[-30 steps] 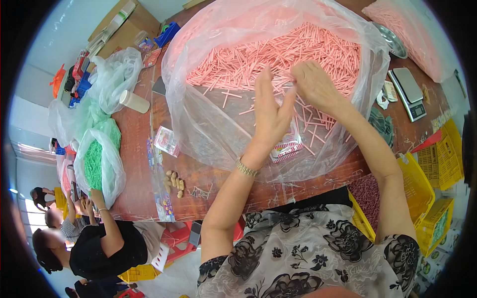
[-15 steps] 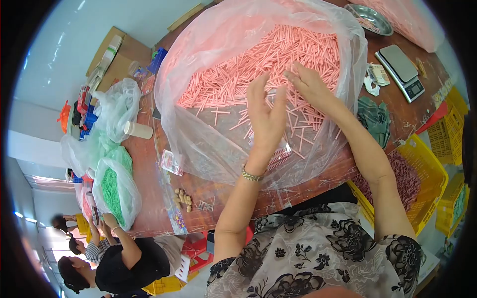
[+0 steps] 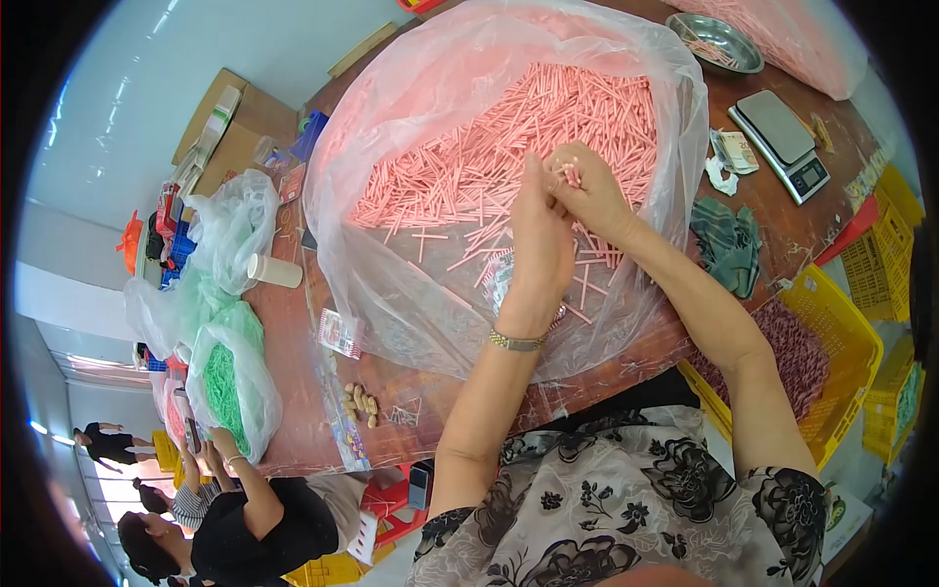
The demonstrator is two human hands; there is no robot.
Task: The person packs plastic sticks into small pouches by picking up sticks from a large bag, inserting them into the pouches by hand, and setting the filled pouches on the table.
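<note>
Above a large clear plastic bag (image 3: 391, 303) full of short pink sticks (image 3: 587, 117), my two hands are pressed together. My right hand (image 3: 595, 196) is closed around a small bundle of pink sticks (image 3: 572, 174), whose ends poke out at the top of the fist. Against the bundle's other side, my left hand (image 3: 543, 249) is closed with its fingers together; its palm side is partly hidden. A small clear packet with a pink-and-white striped edge (image 3: 497, 279) lies under my left wrist, partly covered.
A kitchen scale (image 3: 782, 137), metal bowl (image 3: 719, 44) and green cloth (image 3: 726, 245) are at the right. At the left are a white cup (image 3: 274, 271), another striped packet (image 3: 338, 333), peanuts (image 3: 360, 403) and a bag of green strips (image 3: 223, 377). A co-worker (image 3: 264, 519) works there.
My hands were apart over the sticks with fingers spread. They have come together, and the right hand has closed on a bundle of pink sticks.
</note>
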